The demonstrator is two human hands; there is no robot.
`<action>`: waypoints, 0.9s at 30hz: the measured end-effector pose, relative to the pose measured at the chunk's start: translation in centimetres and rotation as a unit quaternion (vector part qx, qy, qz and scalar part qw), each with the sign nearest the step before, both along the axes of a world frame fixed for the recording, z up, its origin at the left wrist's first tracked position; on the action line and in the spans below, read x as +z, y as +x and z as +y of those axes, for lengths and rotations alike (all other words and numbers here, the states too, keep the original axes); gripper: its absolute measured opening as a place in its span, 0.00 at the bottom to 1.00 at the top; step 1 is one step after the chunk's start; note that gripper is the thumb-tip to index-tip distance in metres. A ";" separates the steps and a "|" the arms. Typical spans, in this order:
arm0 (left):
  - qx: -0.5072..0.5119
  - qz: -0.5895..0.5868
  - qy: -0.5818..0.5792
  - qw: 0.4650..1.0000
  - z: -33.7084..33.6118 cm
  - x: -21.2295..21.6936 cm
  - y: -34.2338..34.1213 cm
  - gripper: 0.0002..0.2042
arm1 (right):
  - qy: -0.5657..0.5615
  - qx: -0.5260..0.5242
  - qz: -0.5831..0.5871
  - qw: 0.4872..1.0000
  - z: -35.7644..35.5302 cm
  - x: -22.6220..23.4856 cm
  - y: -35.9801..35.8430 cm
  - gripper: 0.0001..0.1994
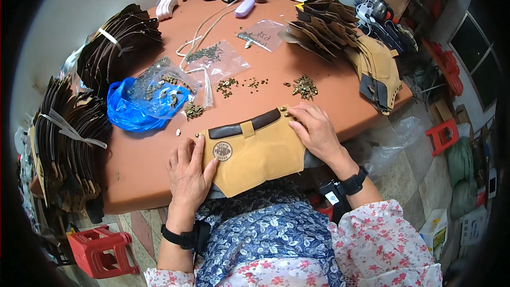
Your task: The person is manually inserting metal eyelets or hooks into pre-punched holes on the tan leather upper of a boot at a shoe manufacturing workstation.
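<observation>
A tan shoe upper (257,154) lies at the table's near edge in front of me, with a dark brown padded collar strip, a small tan loop over it and a round dark emblem. Its lower part hangs toward my lap. My left hand (188,172) grips its left edge, thumb on the tan face and fingertips by the top corner, where a small metal fitting shows. My right hand (317,132) holds the right top corner, with fingers bent beside brass-coloured fittings (285,111). The undersides of both grips are hidden.
Small brass fittings (305,87) lie in piles beyond the upper. A blue plastic bag (133,109) and clear bags (218,61) sit mid-table. Bundled dark uppers (119,42) stand left, more uppers (377,69) right. Red stools (101,250) stand on the floor.
</observation>
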State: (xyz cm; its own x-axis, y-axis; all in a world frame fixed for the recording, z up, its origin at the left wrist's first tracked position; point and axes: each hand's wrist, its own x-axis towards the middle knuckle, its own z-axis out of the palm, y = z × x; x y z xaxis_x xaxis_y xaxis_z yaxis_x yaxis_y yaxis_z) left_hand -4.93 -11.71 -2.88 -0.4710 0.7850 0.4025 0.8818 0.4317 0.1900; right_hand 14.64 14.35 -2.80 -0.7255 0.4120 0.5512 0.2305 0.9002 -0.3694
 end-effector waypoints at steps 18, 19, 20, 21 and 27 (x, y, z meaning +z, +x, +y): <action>0.002 0.013 0.017 1.000 0.3 -0.1 0.1 0.29 | -0.085 -0.022 0.046 0.995 0.4 -0.1 -2.0 0.06; 0.003 0.009 0.016 1.000 0.3 0.1 0.1 0.29 | -0.085 -0.021 0.046 0.995 0.3 0.1 -1.9 0.06; 0.005 0.004 0.014 1.000 0.3 0.1 0.1 0.29 | -0.131 -0.020 0.036 0.991 0.3 0.5 -1.7 0.06; 0.005 0.004 0.014 1.000 0.1 0.1 0.1 0.29 | -0.176 -0.019 0.026 0.984 0.2 0.7 -1.7 0.06; 0.003 0.006 0.017 1.000 0.3 0.0 0.1 0.29 | -0.128 -0.051 0.027 0.990 -0.1 0.2 -2.2 0.07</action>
State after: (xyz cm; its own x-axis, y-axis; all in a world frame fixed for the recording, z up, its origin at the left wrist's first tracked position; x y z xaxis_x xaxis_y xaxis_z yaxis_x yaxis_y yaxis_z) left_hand -4.83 -11.45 -2.84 -0.4709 0.7679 0.4343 0.8814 0.4306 0.1943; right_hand 12.48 14.21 -2.59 -0.6451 0.6129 0.4563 0.2885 0.7483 -0.5973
